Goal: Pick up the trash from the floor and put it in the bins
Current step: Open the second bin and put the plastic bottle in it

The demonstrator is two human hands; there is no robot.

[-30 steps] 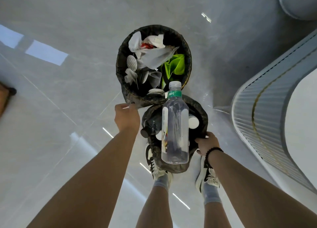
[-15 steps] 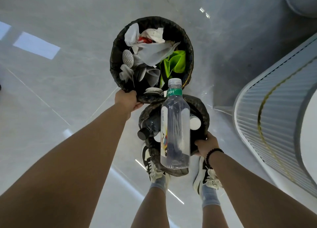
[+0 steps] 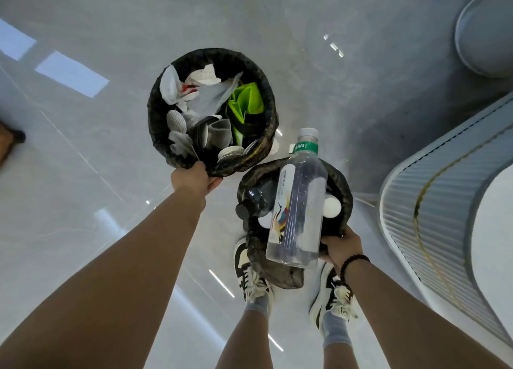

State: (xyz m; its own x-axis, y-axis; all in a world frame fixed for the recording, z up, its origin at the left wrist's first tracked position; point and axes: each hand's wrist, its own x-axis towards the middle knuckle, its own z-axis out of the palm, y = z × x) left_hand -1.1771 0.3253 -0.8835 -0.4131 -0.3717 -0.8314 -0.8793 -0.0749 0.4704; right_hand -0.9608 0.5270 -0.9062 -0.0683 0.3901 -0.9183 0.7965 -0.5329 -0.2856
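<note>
1. The left hand (image 3: 194,177) grips the near rim of the far bin (image 3: 156,124), fingers curled over the edge of its black liner.
2. That far bin holds crumpled white paper (image 3: 204,76), a pale plastic bag (image 3: 213,98), a bright green wrapper (image 3: 245,99), grey paper cups (image 3: 219,131) and flat white lids (image 3: 176,120).
3. The right hand (image 3: 342,248) grips the near right rim of the near bin (image 3: 342,191), fingers curled round the liner; a dark bead bracelet (image 3: 354,260) sits on the wrist.
4. A clear plastic bottle (image 3: 298,210) with a white cap and green neck band lies across the top of the near bin, cap pointing away from the person, its base just beside the right hand and overhanging the near edge.
5. Under the bottle, inside the near bin, lie a dark bottle (image 3: 255,200) on the left and a white round thing (image 3: 333,206) on the right.
6. The two bins sit just beside each other, rims nearly touching.
7. Both bins appear held above the glossy grey floor (image 3: 83,202); whether either touches it cannot be told.
8. Two black-and-white sneakers (image 3: 249,271) stand on the floor beneath the near bin.
9. A ribbed grey curved structure (image 3: 433,230) runs along the right, and a round grey column (image 3: 488,35) stands at the top right.
</note>
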